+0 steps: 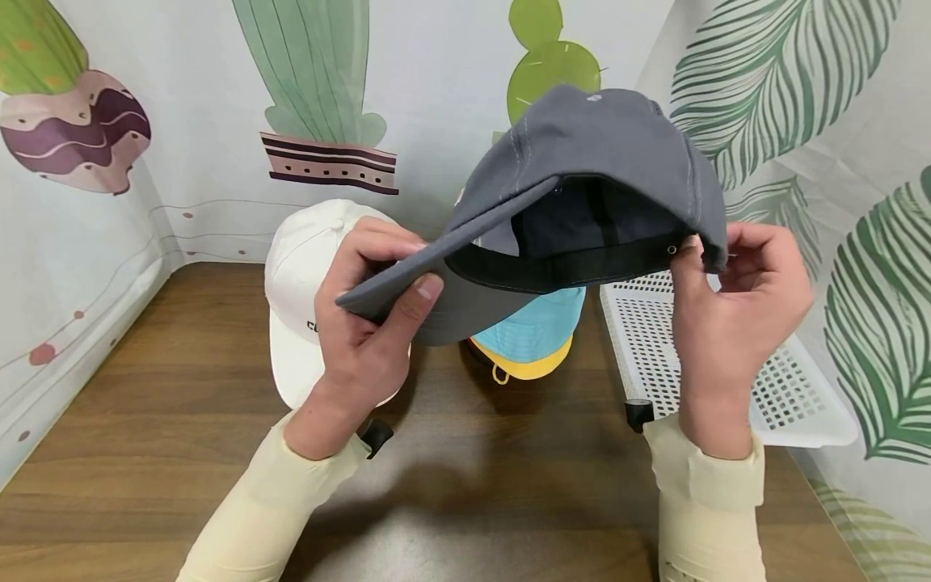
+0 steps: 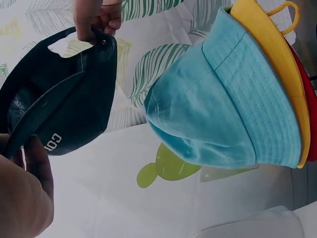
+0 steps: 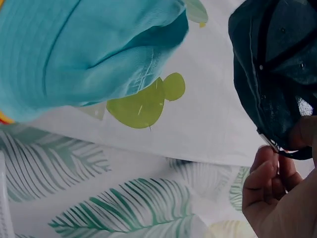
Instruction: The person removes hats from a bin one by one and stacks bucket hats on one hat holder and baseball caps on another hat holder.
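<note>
A dark grey baseball cap [image 1: 596, 133] is held up above the table, tilted so that its hollow inside and dark sweatband show. My left hand [image 1: 364, 339] pinches the brim, thumb on the near face and fingers behind. At the cap's back edge, my right hand [image 1: 735, 315] pinches the rim between thumb and fingers. White lettering shows on the cap's front [image 2: 84, 114] in the left wrist view, partly hidden. Behind my left hand is a white cap [image 1: 301, 267]. Below the grey cap sits a light blue bucket hat [image 1: 534, 323], partly covered by it.
A yellow hat [image 2: 277, 59] and a red hat [image 2: 309, 111] are nested with the blue one. On the right stands a white perforated basket [image 1: 800, 396]. The brown wooden table [image 1: 465, 501] is bordered by a printed cloth backdrop [image 1: 196, 121].
</note>
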Tool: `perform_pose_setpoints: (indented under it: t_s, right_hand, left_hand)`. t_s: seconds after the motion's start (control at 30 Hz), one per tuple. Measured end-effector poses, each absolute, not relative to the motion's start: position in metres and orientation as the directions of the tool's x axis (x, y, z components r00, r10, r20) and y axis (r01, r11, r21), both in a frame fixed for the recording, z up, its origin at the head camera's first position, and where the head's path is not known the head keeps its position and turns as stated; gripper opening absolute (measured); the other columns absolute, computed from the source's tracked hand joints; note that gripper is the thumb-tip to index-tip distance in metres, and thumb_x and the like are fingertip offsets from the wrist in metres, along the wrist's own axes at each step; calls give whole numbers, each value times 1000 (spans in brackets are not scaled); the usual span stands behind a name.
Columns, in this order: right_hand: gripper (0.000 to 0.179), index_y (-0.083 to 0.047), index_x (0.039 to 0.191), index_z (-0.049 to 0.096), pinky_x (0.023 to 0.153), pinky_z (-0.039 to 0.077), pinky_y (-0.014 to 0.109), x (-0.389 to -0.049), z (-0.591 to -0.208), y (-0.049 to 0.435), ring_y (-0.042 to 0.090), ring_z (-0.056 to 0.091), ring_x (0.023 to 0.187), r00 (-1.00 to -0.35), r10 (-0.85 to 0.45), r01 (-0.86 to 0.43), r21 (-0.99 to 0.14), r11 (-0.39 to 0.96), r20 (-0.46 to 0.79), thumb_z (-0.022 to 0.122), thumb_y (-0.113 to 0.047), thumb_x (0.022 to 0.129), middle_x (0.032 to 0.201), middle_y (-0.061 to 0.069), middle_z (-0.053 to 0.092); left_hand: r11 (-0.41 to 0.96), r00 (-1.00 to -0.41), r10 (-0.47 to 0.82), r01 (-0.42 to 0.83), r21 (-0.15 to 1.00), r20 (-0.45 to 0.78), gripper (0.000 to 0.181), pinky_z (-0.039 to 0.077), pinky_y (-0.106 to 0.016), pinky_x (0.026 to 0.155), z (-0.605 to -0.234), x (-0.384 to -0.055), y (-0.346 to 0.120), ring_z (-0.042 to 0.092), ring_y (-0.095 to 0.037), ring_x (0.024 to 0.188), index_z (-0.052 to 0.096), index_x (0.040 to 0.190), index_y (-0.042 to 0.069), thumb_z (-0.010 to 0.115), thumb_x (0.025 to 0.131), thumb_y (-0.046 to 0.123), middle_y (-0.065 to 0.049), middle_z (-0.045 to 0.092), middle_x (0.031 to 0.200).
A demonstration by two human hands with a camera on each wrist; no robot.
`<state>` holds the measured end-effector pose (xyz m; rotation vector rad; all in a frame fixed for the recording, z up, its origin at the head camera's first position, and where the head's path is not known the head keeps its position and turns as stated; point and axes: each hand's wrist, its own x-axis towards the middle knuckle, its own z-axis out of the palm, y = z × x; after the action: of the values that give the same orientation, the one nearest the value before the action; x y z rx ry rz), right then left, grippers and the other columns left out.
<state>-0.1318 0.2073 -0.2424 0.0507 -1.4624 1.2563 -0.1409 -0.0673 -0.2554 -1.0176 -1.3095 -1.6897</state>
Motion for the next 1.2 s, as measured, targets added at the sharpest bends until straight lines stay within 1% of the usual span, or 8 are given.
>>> perform_pose_setpoints:
  t_s: [0.13,0.27,0.4,0.47,0.57,0.7,0.93,1.2]
  right_hand:
    - [16,0,77,69,57,44,19,-136,-241,214,10,53,54,-421,617,-677,-683,274,665,63,14,77,73,2,65]
    - [13,7,76,67,55,46,22,-140,-242,221,14,53,48,-500,639,-708,-701,88,585,62,19,77,66,8,64]
    - [13,12,77,62,51,50,26,-144,-243,228,20,53,45,-565,619,-723,-689,-52,545,61,25,77,68,13,63]
    - [14,13,76,60,49,51,27,-145,-243,231,22,52,46,-587,599,-731,-674,-103,545,60,26,78,70,13,62]
    - [13,15,74,58,47,50,28,-146,-243,234,23,51,47,-617,589,-735,-651,-192,522,59,28,78,68,15,59]
    - [16,14,74,61,46,51,27,-147,-243,234,21,53,46,-637,587,-720,-658,-221,499,56,29,78,67,15,58]
    - [15,12,75,61,47,51,26,-147,-244,234,20,56,44,-649,584,-709,-665,-234,487,60,27,80,68,15,58]
    - [15,11,78,62,49,53,26,-146,-244,233,20,55,46,-673,550,-689,-689,-224,494,60,26,82,69,14,58]
  left_hand:
    - [-191,-391,-95,910,369,915,36,49,-35,83,-254,-140,-68,61,-27,92,62,98,-15,75,97,18,-12,66,95]
    - [-179,-379,-90,916,359,921,36,49,-35,83,-253,-140,-68,62,-27,92,62,97,-15,75,97,19,-12,66,95]
    - [-167,-358,-101,926,339,928,38,49,-35,82,-252,-140,-69,62,-27,91,63,96,-14,77,97,21,-14,65,94]
    - [-168,-351,-109,929,331,930,38,49,-34,82,-252,-140,-69,62,-27,90,63,96,-15,78,97,21,-15,65,93]
    - [-171,-346,-111,930,325,932,39,49,-35,82,-251,-141,-70,62,-27,90,63,96,-15,78,96,20,-17,64,93]
    - [-169,-340,-107,932,319,934,39,49,-35,82,-252,-141,-70,62,-28,91,63,96,-15,78,97,20,-16,65,93]
    - [-169,-331,-113,936,310,937,41,49,-34,81,-253,-142,-69,63,-27,90,63,95,-15,78,97,22,-17,64,93]
    - [-171,-309,-112,942,288,945,39,50,-33,82,-253,-143,-69,64,-28,90,64,95,-15,78,96,22,-19,64,94]
